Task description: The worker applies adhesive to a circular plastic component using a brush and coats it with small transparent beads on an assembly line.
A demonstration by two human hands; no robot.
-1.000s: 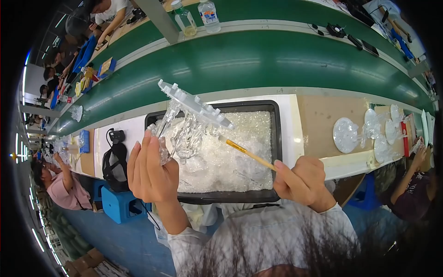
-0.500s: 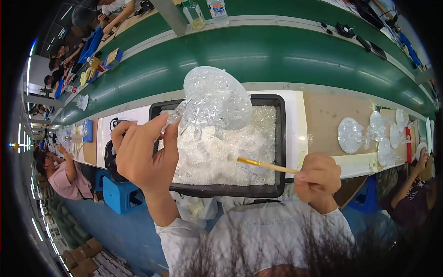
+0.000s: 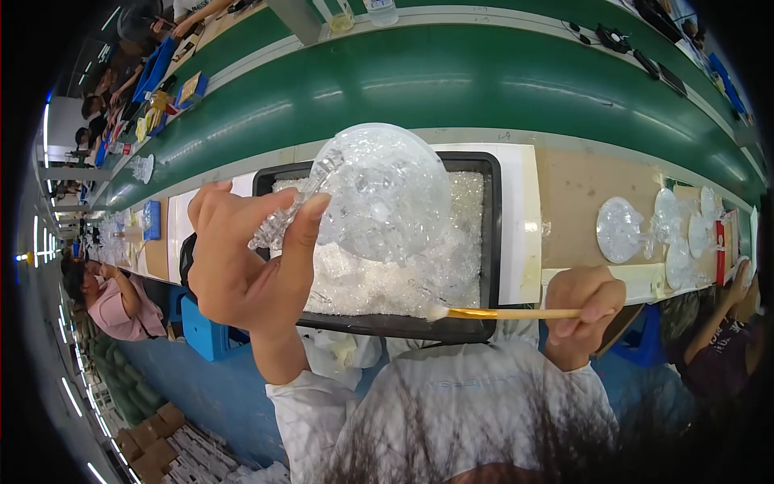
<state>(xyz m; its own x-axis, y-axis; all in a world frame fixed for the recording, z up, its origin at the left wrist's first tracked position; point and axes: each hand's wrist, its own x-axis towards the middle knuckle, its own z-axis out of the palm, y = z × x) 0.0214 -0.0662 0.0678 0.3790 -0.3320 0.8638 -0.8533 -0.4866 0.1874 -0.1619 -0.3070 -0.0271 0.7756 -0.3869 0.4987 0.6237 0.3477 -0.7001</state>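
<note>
From where I stand, the person's right hand (image 3: 580, 313) is closest, its fingers curled tightly round a slim wooden paintbrush (image 3: 528, 314) with pale bristles, while the left hand (image 3: 246, 270) pinches the ridged stem of a clear, round-based plastic piece (image 3: 391, 194) between thumb and fingers. That piece is held up over a black rectangular tray (image 3: 490, 234) of glittering white granules (image 3: 347, 282). Beyond the tray runs a glossy green work surface (image 3: 516, 101).

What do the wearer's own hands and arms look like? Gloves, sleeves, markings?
Left hand and right hand are both ungloved, with no rings, watch or cables visible. The forearms wear loose, off-white sleeves, wrinkled, with no clear markings; wrists are uncovered.
</note>
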